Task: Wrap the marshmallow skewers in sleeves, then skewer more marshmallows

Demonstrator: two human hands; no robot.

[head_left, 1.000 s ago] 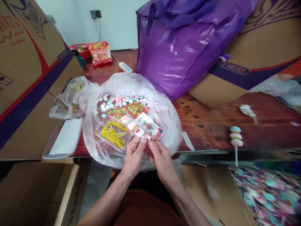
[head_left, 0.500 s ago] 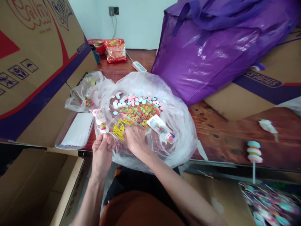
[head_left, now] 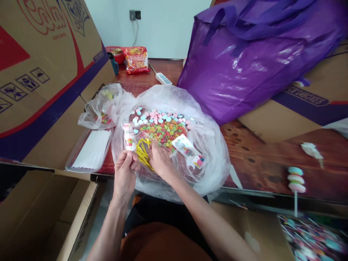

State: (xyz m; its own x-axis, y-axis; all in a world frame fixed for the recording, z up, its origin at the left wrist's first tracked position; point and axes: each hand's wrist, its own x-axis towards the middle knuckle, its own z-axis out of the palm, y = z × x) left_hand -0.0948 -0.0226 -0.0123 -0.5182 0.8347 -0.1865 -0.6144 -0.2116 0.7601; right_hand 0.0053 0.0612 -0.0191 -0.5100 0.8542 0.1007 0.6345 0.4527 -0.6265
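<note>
My left hand (head_left: 125,167) is closed around the bottom of a candy lollipop (head_left: 129,140) in a clear printed wrapper, held upright. My right hand (head_left: 160,159) reaches over a shallow clear tray of yellow twist ties (head_left: 143,151). Its thumb and fingers are pinched together, and a yellow tie shows at the fingertips. Behind the tray, ring-shaped coloured candies (head_left: 165,131) and pastel round candies (head_left: 159,116) lie on a clear plastic sheet (head_left: 214,156). Printed wrappers (head_left: 182,145) rest on the sheet to the right of the ring candies.
A tray of white sticks (head_left: 92,149) lies at the left, near an open cardboard box (head_left: 29,210). Large cartons (head_left: 62,83) and a purple bag (head_left: 244,69) flank the table. At right, a candy lollipop (head_left: 296,180) stands upright above a pile of wrapped ones (head_left: 315,237).
My left hand has moved right with the wrapped lollipop, closer to the tray of ties. My right hand has drawn back slightly to the right. The view has shifted a little.
</note>
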